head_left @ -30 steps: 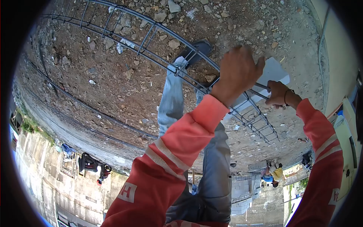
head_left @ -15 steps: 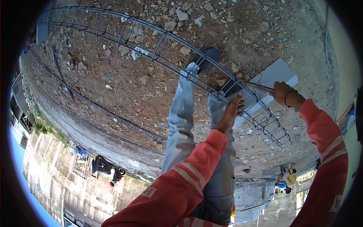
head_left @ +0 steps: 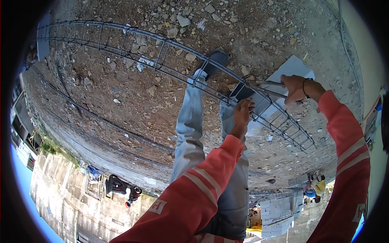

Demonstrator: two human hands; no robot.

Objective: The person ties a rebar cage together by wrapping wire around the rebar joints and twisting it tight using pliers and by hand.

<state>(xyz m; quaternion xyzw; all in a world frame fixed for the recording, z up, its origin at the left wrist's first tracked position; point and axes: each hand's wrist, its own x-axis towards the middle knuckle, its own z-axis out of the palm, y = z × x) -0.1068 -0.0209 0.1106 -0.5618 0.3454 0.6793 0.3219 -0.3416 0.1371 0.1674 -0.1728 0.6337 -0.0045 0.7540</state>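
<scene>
A long steel rebar cage (head_left: 162, 54) of bars and square stirrups stretches across the view above my shoes. My left hand (head_left: 243, 112) is closed at the cage's near lower bar, fingertips pinched together beside a stirrup; what lies between them is hidden. My right hand (head_left: 295, 87) is wrapped around the handles of pincers (head_left: 270, 83), which stand spread apart. The pincers' head meets the cage's upper bar, close to a stirrup. Beneath this end of the cage lies a pale flat board (head_left: 293, 71), partly behind the bars.
Stony ground (head_left: 121, 93) with rubble surrounds my shoes (head_left: 216, 60). Long loose bars (head_left: 109, 125) lie to the left. A person (head_left: 316, 188) in yellow and blue is at the lower right, near stacked pale blocks (head_left: 275, 216). Another person (head_left: 133, 196) is by the wall.
My left hand's fingers have gone from stretched to pinched at the cage. In my right hand, the pincers' handles have spread apart. The view has shifted slightly.
</scene>
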